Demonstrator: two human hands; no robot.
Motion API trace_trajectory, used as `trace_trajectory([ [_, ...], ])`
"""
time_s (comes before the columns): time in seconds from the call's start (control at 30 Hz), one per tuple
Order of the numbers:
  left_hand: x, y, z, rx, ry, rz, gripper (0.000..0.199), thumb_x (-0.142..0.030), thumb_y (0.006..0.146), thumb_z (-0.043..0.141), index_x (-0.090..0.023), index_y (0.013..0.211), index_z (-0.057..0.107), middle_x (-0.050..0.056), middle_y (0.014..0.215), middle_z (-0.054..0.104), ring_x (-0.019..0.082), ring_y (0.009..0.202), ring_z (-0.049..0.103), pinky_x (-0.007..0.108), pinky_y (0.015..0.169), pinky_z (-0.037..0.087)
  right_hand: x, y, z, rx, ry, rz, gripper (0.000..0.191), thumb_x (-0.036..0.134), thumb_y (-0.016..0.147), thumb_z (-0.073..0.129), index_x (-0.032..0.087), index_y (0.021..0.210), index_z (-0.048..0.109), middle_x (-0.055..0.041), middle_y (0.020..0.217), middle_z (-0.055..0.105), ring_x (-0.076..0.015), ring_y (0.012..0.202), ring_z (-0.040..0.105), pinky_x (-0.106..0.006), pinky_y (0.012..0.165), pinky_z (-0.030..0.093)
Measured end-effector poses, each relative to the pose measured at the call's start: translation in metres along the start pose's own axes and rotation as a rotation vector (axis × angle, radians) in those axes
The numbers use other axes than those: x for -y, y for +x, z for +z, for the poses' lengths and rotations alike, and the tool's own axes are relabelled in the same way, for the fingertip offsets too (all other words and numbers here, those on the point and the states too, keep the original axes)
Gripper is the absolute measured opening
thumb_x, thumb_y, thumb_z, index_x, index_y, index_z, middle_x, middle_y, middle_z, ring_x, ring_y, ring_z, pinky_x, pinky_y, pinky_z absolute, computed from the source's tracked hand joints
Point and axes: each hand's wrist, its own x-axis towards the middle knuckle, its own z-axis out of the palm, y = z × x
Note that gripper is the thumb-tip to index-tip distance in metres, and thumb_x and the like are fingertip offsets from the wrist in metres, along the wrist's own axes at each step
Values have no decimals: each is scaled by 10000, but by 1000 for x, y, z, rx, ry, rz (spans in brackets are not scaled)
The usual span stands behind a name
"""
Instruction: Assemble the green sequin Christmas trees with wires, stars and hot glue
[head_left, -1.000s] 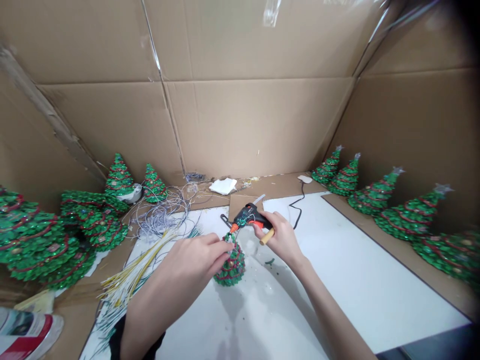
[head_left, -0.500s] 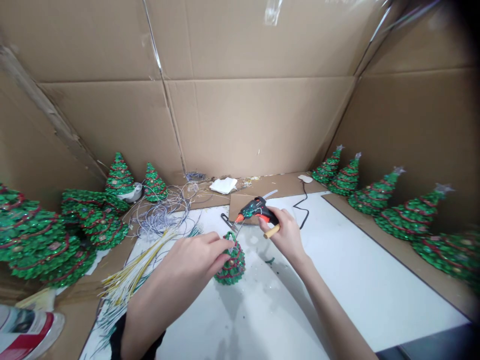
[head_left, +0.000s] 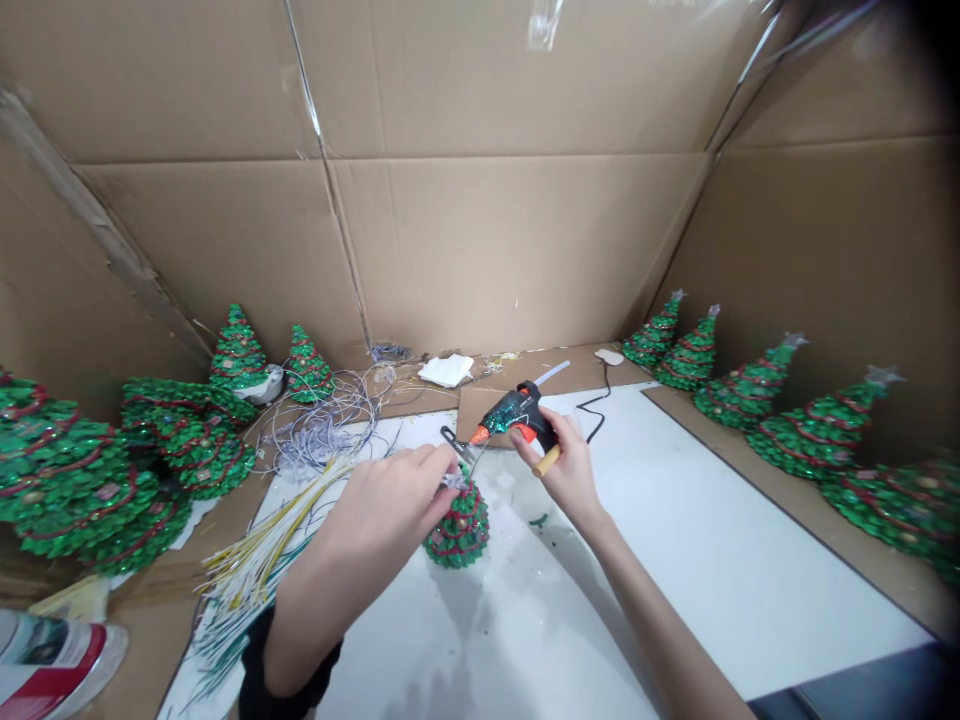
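The left hand (head_left: 386, 500) is bent at the wrist and reaches in from the bottom. Its fingertips (head_left: 439, 468) pinch a small silver star (head_left: 454, 481) and hold it right at the top of a little green glitter Christmas tree (head_left: 460, 530). The tree stands on a white board (head_left: 697, 530), just under the left hand, with red bands going around it.

The right hand (head_left: 568, 472) is closed around the orange grip of a hot glue gun (head_left: 516, 415). The gun's tip points left, toward the star, and is near it but not touching it. A clear glue stick (head_left: 553, 373) pokes out of the back of the gun. A short wooden stick (head_left: 548, 460) also sits in the right hand. A black cord (head_left: 596, 408) lies behind the hand.

Small black pliers (head_left: 456, 443) lie just past the star. To the left are a bunch of yellow wires (head_left: 262, 560) and a tangle of silver wire (head_left: 322, 430). More glitter Christmas trees (head_left: 750, 395) stand in a row on the right, and others (head_left: 67, 470) crowd together on the left. Big cardboard walls (head_left: 487, 250) stand around the back and sides of the work space.
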Motion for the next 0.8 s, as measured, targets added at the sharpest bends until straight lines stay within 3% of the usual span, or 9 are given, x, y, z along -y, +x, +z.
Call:
trace_trajectory([
  [0.17, 12, -1, -3, -10, -21, 39, 143, -305, 930, 437, -222, 947, 552, -2, 904, 644, 164, 758, 589, 250, 606, 358, 3, 1, -2, 13, -2, -91, 331, 410, 799, 629, 193, 1042, 573, -61, 804, 600, -225, 765, 518, -365, 655, 468],
  [0.47, 4, 2, -3, -13, -72, 88, 128, -275, 910, 494, -209, 903, 604, 5, 880, 661, 162, 781, 608, 242, 638, 401, 2, -2, -3, 80, -22, -165, 342, 396, 825, 609, 199, 1101, 556, -92, 897, 620, -243, 820, 509, -377, 671, 460],
  [0.8, 0, -7, -1, 57, -114, 125, 255, -253, 955, 403, -236, 1061, 634, 18, 931, 685, 153, 775, 617, 251, 655, 423, 3, 0, -5, 82, -17, -189, 355, 428, 840, 580, 200, 1110, 553, -98, 915, 632, -247, 816, 524, -394, 700, 456],
])
